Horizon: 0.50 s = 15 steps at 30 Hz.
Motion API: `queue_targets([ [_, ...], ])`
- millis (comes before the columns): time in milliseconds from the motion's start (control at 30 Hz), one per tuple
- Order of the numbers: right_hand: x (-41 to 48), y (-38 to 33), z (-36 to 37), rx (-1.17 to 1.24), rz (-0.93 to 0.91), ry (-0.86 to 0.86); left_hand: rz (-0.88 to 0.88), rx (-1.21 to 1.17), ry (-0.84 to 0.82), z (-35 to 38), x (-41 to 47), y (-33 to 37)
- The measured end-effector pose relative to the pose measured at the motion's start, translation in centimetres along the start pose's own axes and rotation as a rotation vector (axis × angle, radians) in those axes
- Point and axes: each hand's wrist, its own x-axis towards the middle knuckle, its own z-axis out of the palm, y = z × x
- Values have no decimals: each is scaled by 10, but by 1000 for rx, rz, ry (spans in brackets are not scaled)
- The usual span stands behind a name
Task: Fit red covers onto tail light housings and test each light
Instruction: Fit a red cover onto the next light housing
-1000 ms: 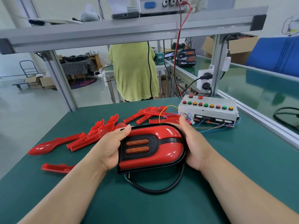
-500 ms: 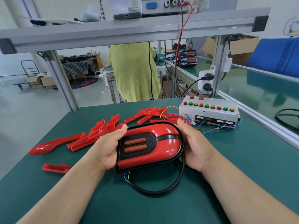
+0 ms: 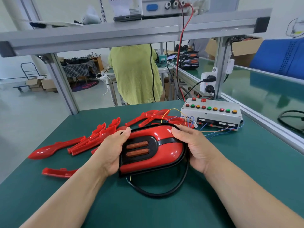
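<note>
A tail light (image 3: 164,150) with a glossy red cover, a black rim and two orange strips sits in the middle of the green bench (image 3: 246,170). My left hand (image 3: 111,152) grips its left end, thumb on the top edge. My right hand (image 3: 195,147) grips its right end, thumb pressed on the red cover. A black cable (image 3: 166,193) loops out beneath it toward me. Several loose red covers (image 3: 92,140) lie to the left and behind.
A white test box (image 3: 212,116) with rows of coloured buttons stands at the back right, thin coloured wires (image 3: 184,119) running from it toward the light. An aluminium frame (image 3: 131,33) spans overhead. A person in a yellow-green shirt (image 3: 134,74) stands beyond the bench.
The tail light and both hands have shifted slightly left and away from me. My grip on both ends stays the same.
</note>
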Motion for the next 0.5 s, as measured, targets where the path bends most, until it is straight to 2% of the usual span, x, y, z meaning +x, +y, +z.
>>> queue_targets([
  [500, -2, 6, 4, -86, 72, 104, -53, -13, -166, -2, 0, 2],
])
